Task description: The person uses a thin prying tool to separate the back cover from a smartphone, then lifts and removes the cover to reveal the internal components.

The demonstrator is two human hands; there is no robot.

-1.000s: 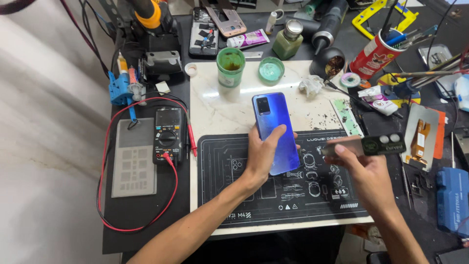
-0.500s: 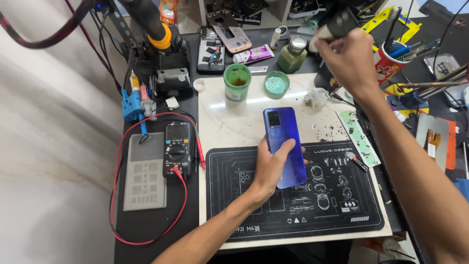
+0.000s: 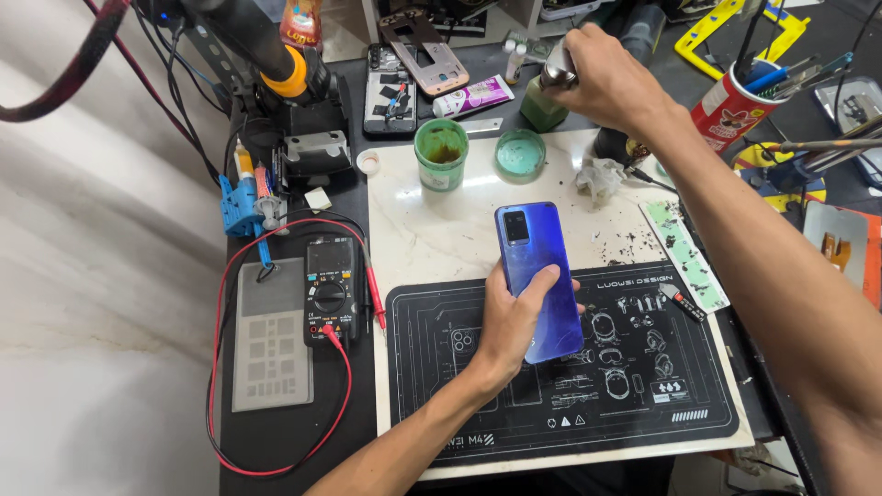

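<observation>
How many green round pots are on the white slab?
2: a taller open green pot at the slab's far edge, and a flatter green one just right of it. None seems hidden.

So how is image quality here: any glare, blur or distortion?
Head view: sharp and evenly lit; soft glare on the white marble slab and the glossy blue phone held by the left hand; right hand slightly soft; wide-angle stretch enlarges the near forearm.

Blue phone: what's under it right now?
The blue phone lies back up, its top end on the white slab and its lower end on the black mat. The left hand covers its lower left edge, so what's beneath there is hidden.
</observation>
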